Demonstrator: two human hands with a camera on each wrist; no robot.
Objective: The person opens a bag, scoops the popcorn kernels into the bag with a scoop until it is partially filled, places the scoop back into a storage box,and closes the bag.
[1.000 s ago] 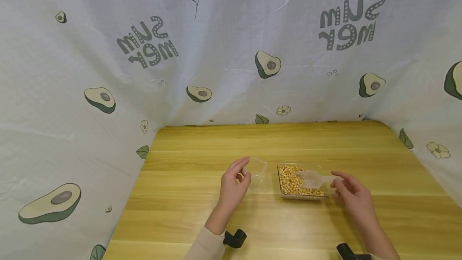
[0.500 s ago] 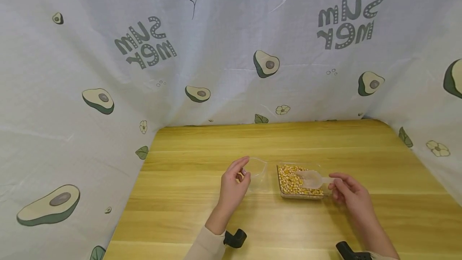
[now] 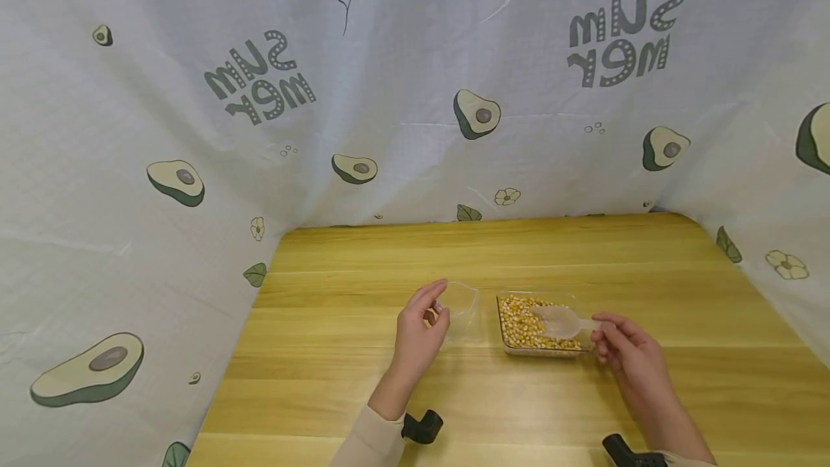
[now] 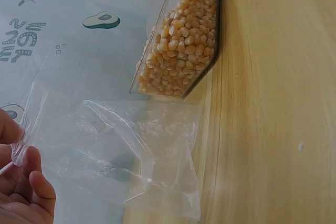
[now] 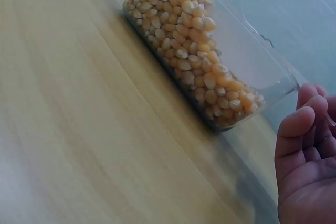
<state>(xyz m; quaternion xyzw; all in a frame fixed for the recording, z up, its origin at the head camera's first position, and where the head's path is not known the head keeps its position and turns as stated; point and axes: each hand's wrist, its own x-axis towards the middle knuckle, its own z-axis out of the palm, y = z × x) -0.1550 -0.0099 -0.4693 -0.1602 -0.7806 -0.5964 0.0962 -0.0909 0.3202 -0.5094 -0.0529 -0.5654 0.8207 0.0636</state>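
- Head view: the right hand (image 3: 632, 352) has closed in; a second ago its fingers were spread about the handle (image 3: 588, 324) of the white scoop (image 3: 560, 323), and now the handle is pinched between thumb and fingers.
- By judgement, the scoop has thus been brought under control, and the scooping work seems to be at an early stage, since no kernels can be seen in the bag.
- The scoop's front is laid on the corn kernels (image 3: 519, 326), inside the clear container (image 3: 541, 352); how deeply it is sunk cannot be told.
- The left hand (image 3: 420, 326) is little changed: the film of a clear plastic bag (image 4: 157, 166) is pinched at its edge, as shown in the left wrist view.
- The hands are held well apart, with the container and the bag between them.
- The bag is placed just left of the container, near it but apart.
- In the right wrist view, the kernels are heaped unevenly, lower toward the right hand's end.
- The container is set on the wooden bench (image 3: 324, 366), backed by a printed sheet (image 3: 402, 56).
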